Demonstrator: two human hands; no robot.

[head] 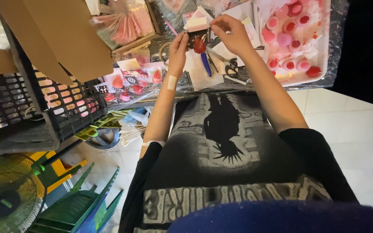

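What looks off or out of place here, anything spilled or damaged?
Nothing looks spilled or broken. The left hand and right hand hold a small dark card with a red teardrop piece. One oddity: a pale adhesive strip is stuck on the left wrist. The table is crowded, with scissors lying loose among papers.

Black short-sleeved shirt [238, 172], grey printed panel on front with a black spiky figure and pale banded lettering-like pattern below. Bare forearms. Small pale adhesive strip [172, 82] on left wrist; white band [153, 143] near left elbow.
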